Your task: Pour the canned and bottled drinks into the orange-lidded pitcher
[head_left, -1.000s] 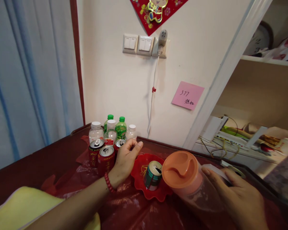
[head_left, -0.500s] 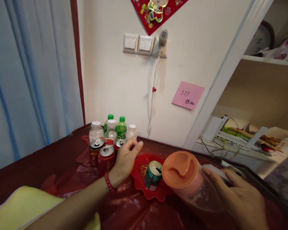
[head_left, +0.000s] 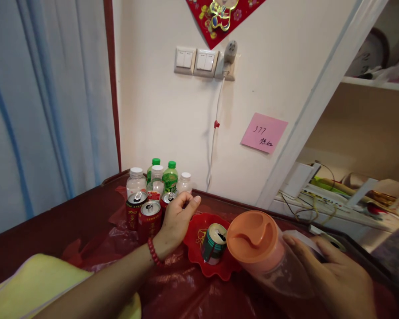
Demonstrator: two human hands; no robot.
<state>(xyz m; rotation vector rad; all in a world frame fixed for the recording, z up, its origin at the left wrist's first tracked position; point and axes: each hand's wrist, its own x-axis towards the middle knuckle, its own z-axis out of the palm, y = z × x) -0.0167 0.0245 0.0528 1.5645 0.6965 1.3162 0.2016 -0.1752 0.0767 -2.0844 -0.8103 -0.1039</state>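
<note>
My left hand [head_left: 179, 215], wearing a red bead bracelet [head_left: 154, 251], is closed in a loose fist, with nothing visible in it. It hovers between the drink cans and a scalloped red plate [head_left: 193, 252]. On that plate stands a green opened can [head_left: 213, 248]. Nearest the fist are a dark red can [head_left: 149, 221], a black-topped red can [head_left: 135, 215] and another partly hidden red can [head_left: 166, 200]. My right hand [head_left: 339, 270] grips a clear plastic jug with an orange lid [head_left: 252, 237]. A pale piece under its fingers may be the handle.
Behind the cans stand white-capped clear jars [head_left: 136, 180] and green-capped bottles [head_left: 170, 177]. A yellow cloth [head_left: 40, 283] lies front left. Thin red plastic sheeting [head_left: 179, 292] covers the table. A roll of tape [head_left: 334, 241] and a shelf with a router [head_left: 322, 201] are right.
The whole scene has shifted slightly to the right as my head turned a little. Both hands, the jug and the cans keep nearly the same places relative to each other.
</note>
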